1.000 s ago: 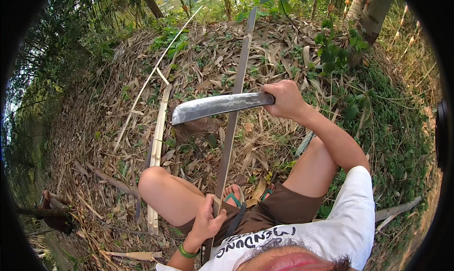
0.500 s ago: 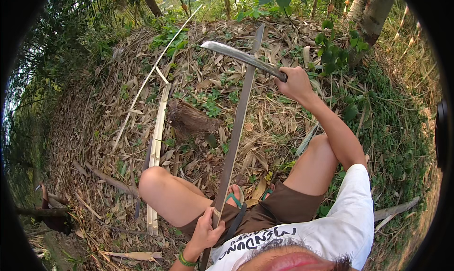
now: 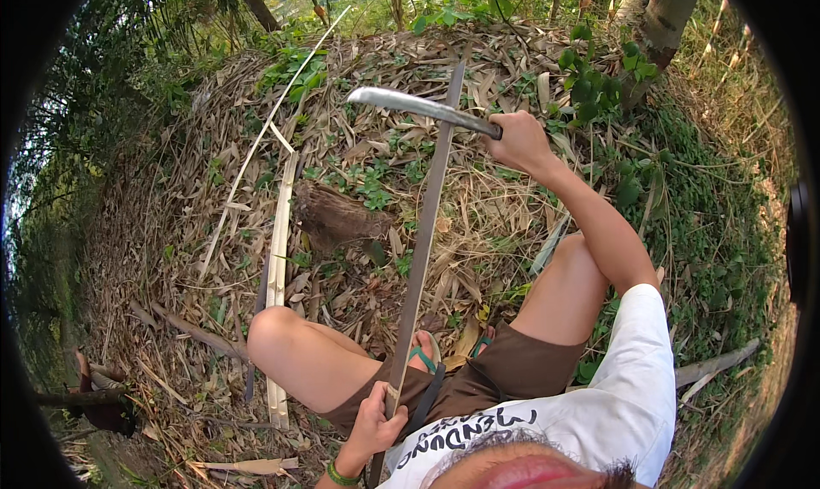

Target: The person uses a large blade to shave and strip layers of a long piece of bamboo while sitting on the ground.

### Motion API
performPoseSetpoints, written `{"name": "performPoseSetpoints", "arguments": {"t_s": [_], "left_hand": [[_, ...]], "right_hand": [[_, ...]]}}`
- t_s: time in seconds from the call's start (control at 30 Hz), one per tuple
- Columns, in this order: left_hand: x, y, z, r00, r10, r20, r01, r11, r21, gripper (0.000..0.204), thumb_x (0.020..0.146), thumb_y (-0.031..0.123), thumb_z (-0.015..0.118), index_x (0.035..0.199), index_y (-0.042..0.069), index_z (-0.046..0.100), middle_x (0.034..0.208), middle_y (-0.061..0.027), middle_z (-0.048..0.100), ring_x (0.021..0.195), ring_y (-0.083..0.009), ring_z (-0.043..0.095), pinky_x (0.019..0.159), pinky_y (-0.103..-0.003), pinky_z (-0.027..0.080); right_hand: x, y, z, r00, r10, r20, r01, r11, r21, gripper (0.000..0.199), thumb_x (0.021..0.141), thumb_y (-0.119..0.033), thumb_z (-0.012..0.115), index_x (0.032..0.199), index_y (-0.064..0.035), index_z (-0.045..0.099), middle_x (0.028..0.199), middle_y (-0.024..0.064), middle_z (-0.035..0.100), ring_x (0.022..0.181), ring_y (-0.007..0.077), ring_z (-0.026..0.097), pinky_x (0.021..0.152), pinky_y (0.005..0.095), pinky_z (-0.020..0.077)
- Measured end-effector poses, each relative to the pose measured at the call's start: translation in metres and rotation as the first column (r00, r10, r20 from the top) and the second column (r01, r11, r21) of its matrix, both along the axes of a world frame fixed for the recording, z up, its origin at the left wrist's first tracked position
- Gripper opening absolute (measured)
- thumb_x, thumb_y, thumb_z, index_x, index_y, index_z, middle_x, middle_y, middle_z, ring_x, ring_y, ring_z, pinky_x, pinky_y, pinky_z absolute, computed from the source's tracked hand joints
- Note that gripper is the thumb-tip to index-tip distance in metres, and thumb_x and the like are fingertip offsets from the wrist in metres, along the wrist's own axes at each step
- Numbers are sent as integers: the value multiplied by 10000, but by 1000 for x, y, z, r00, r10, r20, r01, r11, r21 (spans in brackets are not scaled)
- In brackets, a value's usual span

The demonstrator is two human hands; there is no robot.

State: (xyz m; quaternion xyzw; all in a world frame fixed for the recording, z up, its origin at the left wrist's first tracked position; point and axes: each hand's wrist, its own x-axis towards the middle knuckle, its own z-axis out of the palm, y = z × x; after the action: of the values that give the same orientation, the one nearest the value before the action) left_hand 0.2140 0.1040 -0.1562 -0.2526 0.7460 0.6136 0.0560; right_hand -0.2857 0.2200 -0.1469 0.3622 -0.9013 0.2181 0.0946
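Note:
My left hand (image 3: 372, 429) is closed around the lower part of a long, flat grey-brown bamboo strip (image 3: 420, 254), close to my lap. The strip slants up and away from me, past my sandalled foot. Farther out, my right hand (image 3: 518, 143) grips the dark handle of a machete (image 3: 408, 105) with a curved metal blade. That blade lies crosswise over the upper part of the strip, its tip pointing left. From this angle I cannot tell whether the blade's edge bites into the strip.
Pale split bamboo pieces (image 3: 278, 271) lie left of my knee, with a thin pale strip (image 3: 256, 152) beyond. A brown stump (image 3: 335, 217) stands between them and my strip. Dry leaves cover the ground. Tree trunks (image 3: 662, 28) rise at the far right.
The machete blade has turned a little flatter, its tip lower in view. The bamboo strip's far end has come slightly nearer. Both hands keep their holds.

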Motion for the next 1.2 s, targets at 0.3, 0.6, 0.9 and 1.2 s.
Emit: {"name": "performPoseSetpoints", "arguments": {"t_s": [0.3,0.6,0.9,1.2], "left_hand": [[16,7,-13,998,36,45,-41,992,116,195,850,32,658,965,15,501,640,47,432,550,-20,350,477,-235,285],[20,6,-2,995,16,100,-28,992,122,179,858,19,655,938,26,495,681,44,439,599,-18,363,515,-223,303],[-7,-3,-5,982,181,57,-188,898,398,201,888,-8,619,946,73,445,792,40,407,670,-33,374,582,-203,333],[-72,-34,12,980,198,-8,-162,825,542,195,989,169,623,1061,76,468,732,21,424,523,-49,415,464,-196,365]], "right_hand": [[-23,11,-8,991,-127,36,125,991,36,259,814,-319,680,870,-74,746,727,175,702,710,375,707,687,497,576],[-47,21,-28,968,-211,133,199,975,98,298,804,-304,656,882,-28,738,825,216,716,777,405,698,736,501,565],[-61,57,-80,679,-276,680,508,846,-163,300,857,-236,650,665,-36,535,581,20,526,476,126,475,479,336,386],[16,18,-18,922,73,380,51,951,-306,335,861,-276,701,759,40,659,535,37,496,507,158,464,518,359,357]]}}
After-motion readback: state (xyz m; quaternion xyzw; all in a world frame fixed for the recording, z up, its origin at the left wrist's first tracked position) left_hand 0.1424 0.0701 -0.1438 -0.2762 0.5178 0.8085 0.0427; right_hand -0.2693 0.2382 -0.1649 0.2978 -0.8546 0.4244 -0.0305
